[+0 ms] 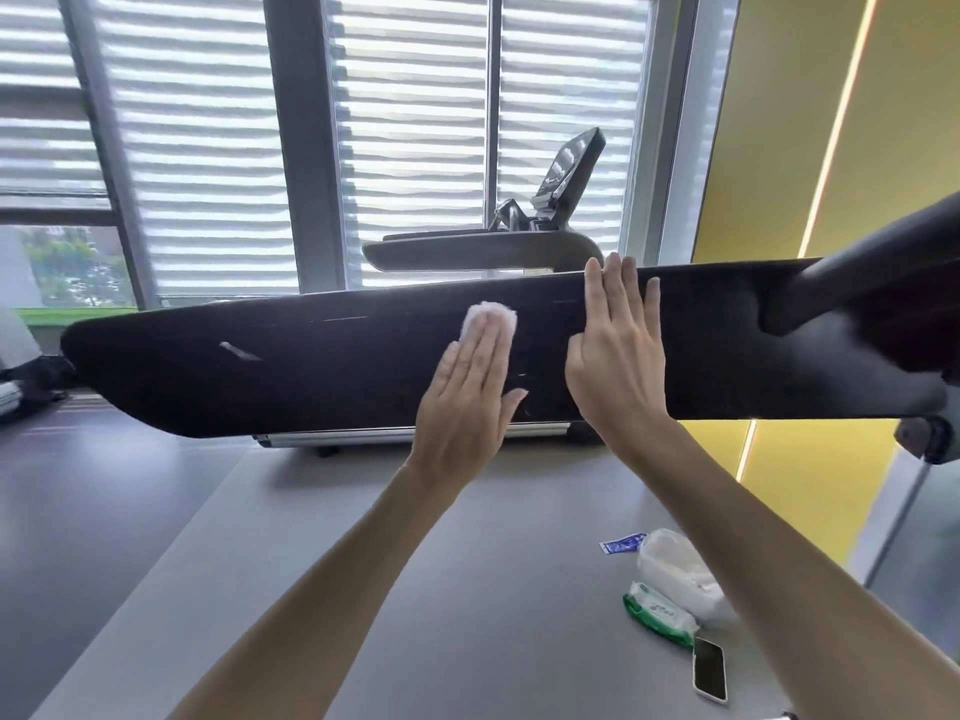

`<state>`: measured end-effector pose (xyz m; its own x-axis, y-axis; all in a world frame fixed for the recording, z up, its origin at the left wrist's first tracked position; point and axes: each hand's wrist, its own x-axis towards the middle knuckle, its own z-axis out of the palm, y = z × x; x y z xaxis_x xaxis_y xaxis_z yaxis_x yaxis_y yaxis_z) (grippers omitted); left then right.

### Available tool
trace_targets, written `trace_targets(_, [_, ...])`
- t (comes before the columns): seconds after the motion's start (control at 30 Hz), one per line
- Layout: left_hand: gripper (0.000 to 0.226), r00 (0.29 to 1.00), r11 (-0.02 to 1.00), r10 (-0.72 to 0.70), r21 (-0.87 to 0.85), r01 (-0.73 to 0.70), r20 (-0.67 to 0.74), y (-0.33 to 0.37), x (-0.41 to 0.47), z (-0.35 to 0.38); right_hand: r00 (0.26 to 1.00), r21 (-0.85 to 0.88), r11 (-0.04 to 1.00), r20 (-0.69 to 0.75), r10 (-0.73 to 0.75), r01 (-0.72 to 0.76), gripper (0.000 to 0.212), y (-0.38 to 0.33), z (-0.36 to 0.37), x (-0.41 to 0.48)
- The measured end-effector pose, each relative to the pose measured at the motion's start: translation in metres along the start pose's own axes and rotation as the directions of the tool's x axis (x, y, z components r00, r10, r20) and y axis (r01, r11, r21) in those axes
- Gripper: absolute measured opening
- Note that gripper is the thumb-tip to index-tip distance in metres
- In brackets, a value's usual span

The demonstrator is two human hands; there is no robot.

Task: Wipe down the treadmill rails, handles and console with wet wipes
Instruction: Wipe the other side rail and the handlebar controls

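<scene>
- One dark console (pixel 311 366) spans the view and serves as our landmark.
- We count two hands on its face, side by side but apart, fingers straight.
- The left hand (pixel 467 407) presses one white wet wipe (pixel 491 317) flat against the console's middle.
- The right hand (pixel 618 366) holds nothing, and its fingertips reach the console's upper edge.
- Below the console, on the grey deck (pixel 415 563), we count four items: one blue sachet (pixel 621 543), one white pouch (pixel 680 574), one green wipe pack (pixel 660 610) and one phone (pixel 710 675).
</scene>
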<state>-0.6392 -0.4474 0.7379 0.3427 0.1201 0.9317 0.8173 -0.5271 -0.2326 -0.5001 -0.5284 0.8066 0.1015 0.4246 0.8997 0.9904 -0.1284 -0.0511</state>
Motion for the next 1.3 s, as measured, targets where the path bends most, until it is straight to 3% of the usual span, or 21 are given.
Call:
trace_targets(0.1, [0.058,0.944,0.942,-0.329,-0.080,0.325,-0.036,-0.015,-0.008,-0.005,0.999,-0.011,1.000,-0.033,0.004,-0.004,0.064,-0.010,0.002,0.000])
trace_targets(0.17, [0.057,0.901,0.887,-0.432,-0.198,0.417,-0.037,0.006,0.003,-0.006,0.997,-0.005,0.998,-0.050,-0.066,0.066,0.063,-0.024,0.007,-0.003])
trace_targets(0.2, [0.056,0.917,0.900,-0.398,-0.206,0.385,-0.023,0.017,0.008,-0.004,0.992,0.007,0.993,-0.055,-0.114,0.114,0.062,-0.033,0.009,-0.004])
trace_targets(0.3, [0.057,0.993,0.987,-0.119,-0.103,0.121,0.025,0.014,0.007,0.000,0.972,0.066,0.972,-0.066,-0.223,0.228,0.054,-0.058,0.014,-0.002])
trace_targets(0.37, [0.056,0.997,0.997,-0.071,-0.041,0.073,0.036,-0.011,-0.001,-0.003,0.972,0.109,0.966,-0.022,-0.235,0.236,0.053,-0.066,0.017,-0.001])
trace_targets(0.47, [0.057,0.978,0.978,-0.207,0.017,0.207,0.007,-0.046,-0.020,-0.013,0.970,0.124,0.963,0.008,-0.242,0.239,0.055,-0.063,0.022,-0.003])
trace_targets(0.63, [0.059,0.880,0.877,-0.474,-0.098,0.471,-0.017,-0.045,-0.020,-0.018,0.977,0.142,0.967,-0.073,-0.202,0.210,0.052,-0.072,0.029,-0.005])
trace_targets(0.67, [0.059,0.895,0.889,-0.445,-0.118,0.442,-0.002,-0.037,-0.016,-0.018,0.981,0.149,0.971,-0.083,-0.177,0.188,0.052,-0.077,0.031,-0.005])
trace_targets(0.73, [0.057,0.979,0.975,-0.198,-0.091,0.201,0.044,-0.033,-0.017,-0.014,0.982,0.133,0.977,-0.110,-0.152,0.166,0.052,-0.083,0.033,-0.007])
trace_targets(0.8, [0.055,0.996,1.000,0.006,0.005,-0.006,0.084,-0.057,-0.024,-0.014,0.978,0.111,0.977,-0.122,-0.168,0.181,0.052,-0.082,0.036,-0.008])
trace_targets(0.83, [0.056,0.996,0.999,-0.010,0.048,0.006,0.085,-0.071,-0.028,-0.016,0.975,0.101,0.976,-0.126,-0.181,0.194,0.052,-0.081,0.037,-0.009])
trace_targets(0.9, [0.057,0.978,0.976,-0.207,0.076,0.204,0.036,-0.091,-0.031,-0.023,0.972,0.083,0.974,-0.129,-0.197,0.209,0.053,-0.080,0.040,-0.008])
trace_targets(1.0, [0.059,0.912,0.912,-0.409,-0.016,0.409,-0.012,-0.082,-0.026,-0.026,0.976,0.076,0.979,-0.126,-0.180,0.191,0.053,-0.084,0.043,-0.008])
trace_targets(1.07, [0.059,0.940,0.939,-0.341,-0.034,0.341,0.008,-0.069,-0.023,-0.023,0.977,0.063,0.982,-0.126,-0.171,0.180,0.053,-0.086,0.044,-0.008])
trace_targets(1.13, [0.058,0.989,0.992,-0.126,0.017,0.125,0.075,-0.068,-0.026,-0.021,0.976,0.053,0.982,-0.130,-0.174,0.182,0.053,-0.085,0.045,-0.008])
trace_targets(1.2, [0.057,0.991,0.996,0.040,0.074,-0.050,0.128,-0.085,-0.032,-0.023,0.976,0.071,0.981,-0.139,-0.171,0.181,0.053,-0.086,0.045,-0.009])
trace_targets(1.23, [0.057,0.991,0.993,0.045,0.104,-0.059,0.125,-0.095,-0.035,-0.025,0.976,0.085,0.981,-0.144,-0.163,0.177,0.053,-0.087,0.044,-0.008])
trace_targets(1.3, [0.059,0.991,0.988,-0.114,0.114,0.105,0.073,-0.108,-0.038,-0.031,0.979,0.102,0.983,-0.148,-0.137,0.153,0.053,-0.091,0.043,-0.007])
